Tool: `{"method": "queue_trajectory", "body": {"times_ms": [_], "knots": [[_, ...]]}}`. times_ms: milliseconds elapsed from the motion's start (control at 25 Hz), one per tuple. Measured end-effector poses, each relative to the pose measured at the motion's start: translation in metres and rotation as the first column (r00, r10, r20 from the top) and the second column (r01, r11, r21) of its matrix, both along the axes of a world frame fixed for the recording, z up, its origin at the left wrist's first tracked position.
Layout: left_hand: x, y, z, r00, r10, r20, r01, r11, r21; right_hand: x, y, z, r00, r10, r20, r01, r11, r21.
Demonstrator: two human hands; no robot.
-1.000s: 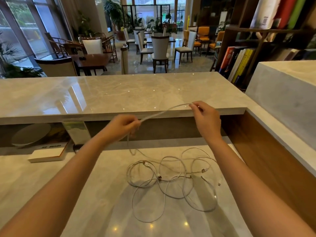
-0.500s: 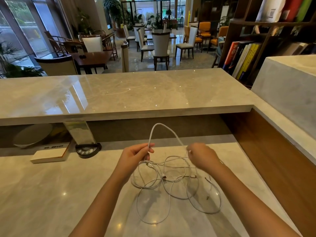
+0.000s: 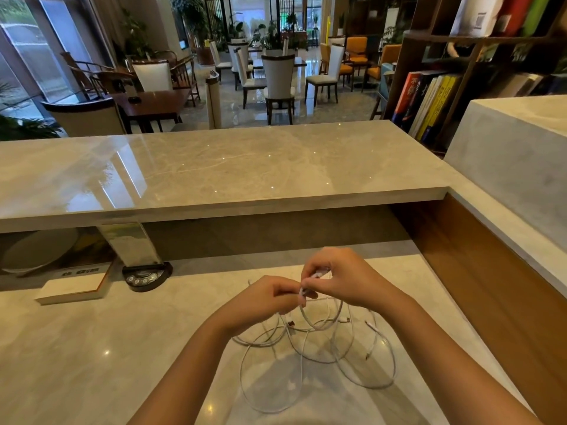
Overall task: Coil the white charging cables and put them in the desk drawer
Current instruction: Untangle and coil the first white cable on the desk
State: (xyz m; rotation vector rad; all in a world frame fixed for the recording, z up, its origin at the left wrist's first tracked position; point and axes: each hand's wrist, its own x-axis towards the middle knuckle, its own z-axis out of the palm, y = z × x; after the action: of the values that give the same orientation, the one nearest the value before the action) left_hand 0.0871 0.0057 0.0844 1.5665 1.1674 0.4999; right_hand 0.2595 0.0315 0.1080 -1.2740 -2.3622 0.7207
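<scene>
Several white charging cables (image 3: 319, 354) lie in a loose tangle on the marble desk (image 3: 92, 348), just below my hands. My left hand (image 3: 270, 297) and my right hand (image 3: 340, 279) meet above the tangle, fingertips touching. Both pinch the same white cable, and a small loop of it (image 3: 322, 317) hangs under the fingers. A white plug end shows between my right thumb and forefinger. The far cable loops spread to the right and toward me. No drawer is in view.
A raised marble counter (image 3: 230, 170) runs across behind the desk. Under it sit a white booklet (image 3: 73, 285) and a dark round button pad (image 3: 145, 275) at the left. A wooden side panel (image 3: 491, 280) walls the right. Chairs and bookshelves stand beyond.
My hands came down from the counter's height and drew together. The cable that was stretched between them is now folded into a small loop held at my fingertips.
</scene>
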Motion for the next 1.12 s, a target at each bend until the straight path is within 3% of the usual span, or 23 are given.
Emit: {"method": "queue_trajectory", "body": {"times_ms": [120,200,280,440,520,640,760,840,920,1120], "knots": [[-0.003,0.001,-0.002,1.0,0.012,-0.009,-0.012,0.999,0.036,-0.002,0.004,-0.008,0.999,-0.005,-0.041,0.011,0.988,0.156],[-0.007,0.003,-0.004,0.995,0.064,0.082,-0.063,0.998,-0.007,-0.001,0.005,-0.018,1.0,-0.011,-0.024,0.019,0.941,0.339],[-0.011,0.003,-0.005,0.98,0.105,0.168,-0.098,0.994,-0.047,0.003,0.0,-0.027,1.0,-0.016,-0.01,0.018,0.92,0.391],[-0.017,0.005,-0.005,0.978,0.096,0.186,-0.087,0.995,-0.052,0.005,-0.005,-0.031,0.994,-0.019,-0.105,0.038,0.983,0.18],[-0.017,0.004,-0.004,0.981,0.109,0.161,-0.108,0.994,-0.01,0.006,-0.002,-0.024,0.973,-0.102,-0.206,0.084,0.992,-0.098],[-0.011,0.003,-0.005,0.957,0.251,0.145,-0.266,0.959,0.097,0.011,-0.001,-0.019,0.878,-0.308,-0.366,0.118,0.882,-0.456],[-0.003,0.003,-0.007,0.91,0.384,0.158,-0.41,0.893,0.188,0.01,-0.009,-0.02,0.747,-0.385,-0.542,-0.002,0.814,-0.58],[0.0,0.002,-0.008,0.885,0.43,0.177,-0.46,0.865,0.199,0.006,-0.014,-0.023,0.801,-0.324,-0.504,0.042,0.869,-0.493],[0.0,0.002,-0.008,0.879,0.44,0.183,-0.468,0.869,0.162,0.002,-0.017,-0.026,0.881,-0.298,-0.368,0.217,0.945,-0.244],[-0.005,-0.004,0.001,0.916,0.313,0.25,-0.317,0.948,-0.022,0.005,-0.012,-0.032,0.867,-0.26,-0.425,0.318,0.946,0.071]]}}
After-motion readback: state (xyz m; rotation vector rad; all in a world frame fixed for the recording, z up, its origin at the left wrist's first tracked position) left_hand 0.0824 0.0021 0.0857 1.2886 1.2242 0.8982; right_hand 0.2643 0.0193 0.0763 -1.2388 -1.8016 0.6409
